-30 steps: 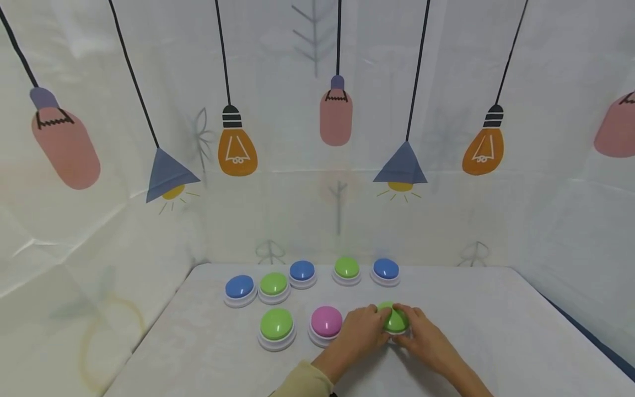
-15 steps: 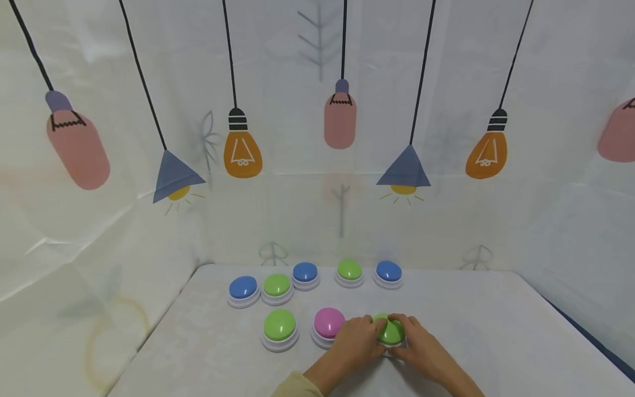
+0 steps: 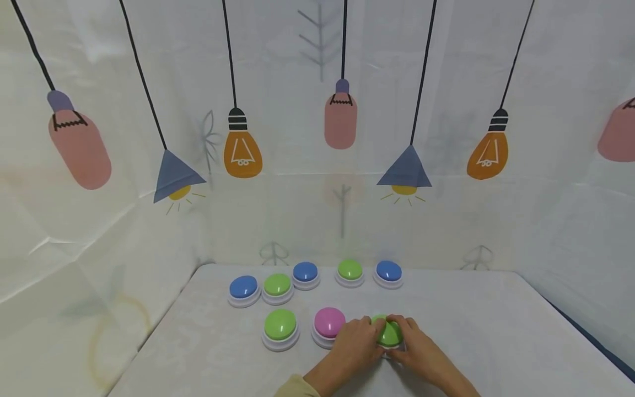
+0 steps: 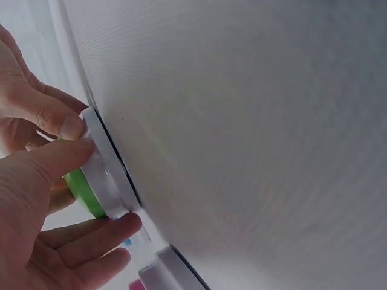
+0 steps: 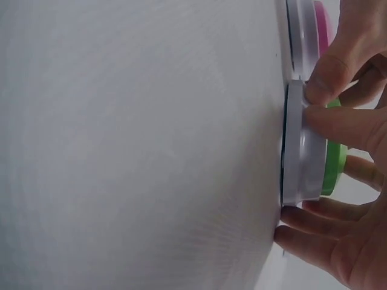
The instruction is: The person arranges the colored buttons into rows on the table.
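– Okay, quick one: where's the green button [image 3: 389,334]?
– On the table [image 3: 496,331], roughly midway between the left and right edges, well in from the far edge. Base looks flat on the table or very nearly.
– Hands?
– Both on it. Left hand [image 3: 356,344] from the left, right hand [image 3: 421,352] from the right. Thumbs almost meet at the near side of the base.
– Grip?
– Each hand curved about as wide as the button, thumb on the base, fingers round the side. So both have hold of it. How hard they press, can't tell.
– Neighbours?
– Pink button [image 3: 329,322] just left, its base partly behind the left hand. Further left, another green one, the front green [image 3: 280,324], apart from the pink.
– Far edge?
– Row of five. From the left corner: left blue [image 3: 243,287], left green [image 3: 277,284], middle blue [image 3: 305,271], all close, can't tell if bases touch. Then, spaced out, far green [image 3: 350,269] and right blue [image 3: 389,271].
– Behind?
– Pale sheet [image 3: 441,231] with printed lamps: pink, orange, blue-shaded.
– Sleeve?
– Yellowish sleeve [image 3: 297,387], left arm; right forearm shows bare.
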A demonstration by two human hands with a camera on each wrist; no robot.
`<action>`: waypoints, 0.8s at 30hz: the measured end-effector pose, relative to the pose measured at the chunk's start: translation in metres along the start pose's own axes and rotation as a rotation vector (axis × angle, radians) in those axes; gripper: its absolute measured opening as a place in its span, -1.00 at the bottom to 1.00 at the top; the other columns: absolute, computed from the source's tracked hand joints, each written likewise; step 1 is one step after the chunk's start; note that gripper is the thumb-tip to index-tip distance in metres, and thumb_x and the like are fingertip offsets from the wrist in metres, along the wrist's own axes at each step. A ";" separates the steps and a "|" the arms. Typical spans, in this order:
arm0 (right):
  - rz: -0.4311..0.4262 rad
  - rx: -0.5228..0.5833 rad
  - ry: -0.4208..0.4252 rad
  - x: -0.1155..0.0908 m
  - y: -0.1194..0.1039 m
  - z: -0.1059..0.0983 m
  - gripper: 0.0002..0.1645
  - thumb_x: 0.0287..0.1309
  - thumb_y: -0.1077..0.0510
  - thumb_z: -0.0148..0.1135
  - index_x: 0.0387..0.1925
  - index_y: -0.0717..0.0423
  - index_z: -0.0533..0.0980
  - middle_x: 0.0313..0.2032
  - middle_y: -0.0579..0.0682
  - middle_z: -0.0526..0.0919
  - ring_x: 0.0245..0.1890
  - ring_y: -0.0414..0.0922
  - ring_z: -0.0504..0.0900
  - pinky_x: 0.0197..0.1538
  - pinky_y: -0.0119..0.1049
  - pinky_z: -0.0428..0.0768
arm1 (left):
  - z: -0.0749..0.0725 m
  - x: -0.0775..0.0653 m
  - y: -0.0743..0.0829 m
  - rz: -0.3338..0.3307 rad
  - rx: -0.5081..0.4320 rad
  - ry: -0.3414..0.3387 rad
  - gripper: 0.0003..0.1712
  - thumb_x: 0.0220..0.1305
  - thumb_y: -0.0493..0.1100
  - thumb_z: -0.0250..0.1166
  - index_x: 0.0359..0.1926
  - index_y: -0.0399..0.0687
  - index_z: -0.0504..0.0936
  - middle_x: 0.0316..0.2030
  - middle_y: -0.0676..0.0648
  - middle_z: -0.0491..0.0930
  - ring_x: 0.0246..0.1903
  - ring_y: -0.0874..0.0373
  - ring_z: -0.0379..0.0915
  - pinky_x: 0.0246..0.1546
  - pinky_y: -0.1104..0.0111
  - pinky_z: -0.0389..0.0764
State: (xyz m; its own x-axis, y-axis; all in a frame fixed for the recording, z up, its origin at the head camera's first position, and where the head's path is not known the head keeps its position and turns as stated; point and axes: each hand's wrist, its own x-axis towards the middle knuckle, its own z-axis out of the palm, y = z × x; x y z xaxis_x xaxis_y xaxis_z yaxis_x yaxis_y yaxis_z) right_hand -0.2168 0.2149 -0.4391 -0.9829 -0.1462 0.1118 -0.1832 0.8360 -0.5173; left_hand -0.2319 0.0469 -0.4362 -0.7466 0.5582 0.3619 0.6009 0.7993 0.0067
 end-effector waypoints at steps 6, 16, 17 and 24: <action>-0.022 0.001 0.012 -0.001 0.002 0.001 -0.23 -0.12 0.21 0.55 0.17 0.06 0.42 -0.08 0.06 0.51 -0.01 0.05 0.60 0.09 0.14 0.57 | 0.002 0.003 0.000 -0.021 0.009 -0.030 -0.48 0.05 0.10 0.50 0.04 0.13 0.60 -0.37 0.06 0.60 -0.51 0.28 0.47 -0.52 0.53 0.43; -0.003 -0.024 -0.026 0.001 0.000 0.004 -0.25 -0.03 0.18 0.50 0.21 0.06 0.38 -0.02 0.12 0.51 0.05 0.13 0.59 0.11 0.17 0.55 | 0.003 0.004 -0.001 -0.049 0.006 -0.086 -0.46 0.05 0.12 0.50 0.06 0.14 0.59 -0.32 0.05 0.64 -0.46 0.26 0.49 -0.46 0.51 0.48; -0.005 -0.024 -0.024 0.001 0.000 0.004 -0.25 -0.03 0.18 0.50 0.21 0.06 0.38 -0.02 0.11 0.51 0.05 0.13 0.59 0.11 0.17 0.55 | 0.004 0.005 -0.001 -0.048 0.007 -0.085 -0.46 0.06 0.12 0.50 0.05 0.14 0.59 -0.33 0.05 0.65 -0.46 0.26 0.49 -0.47 0.51 0.48; -0.017 -0.033 -0.013 -0.001 0.001 0.003 -0.26 0.01 0.18 0.48 0.23 0.07 0.37 -0.03 0.09 0.50 0.05 0.10 0.59 0.12 0.14 0.55 | 0.002 0.006 0.001 -0.035 0.004 -0.078 -0.50 0.05 0.10 0.50 0.01 0.11 0.59 -0.37 0.05 0.64 -0.51 0.27 0.46 -0.50 0.51 0.43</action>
State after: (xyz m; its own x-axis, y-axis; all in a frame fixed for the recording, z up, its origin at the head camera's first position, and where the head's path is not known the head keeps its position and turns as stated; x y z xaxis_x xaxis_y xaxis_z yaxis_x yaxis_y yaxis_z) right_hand -0.2157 0.2143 -0.4419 -0.9799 -0.1667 0.1094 -0.1990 0.8502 -0.4873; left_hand -0.2364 0.0515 -0.4356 -0.7870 0.5455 0.2882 0.5732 0.8193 0.0147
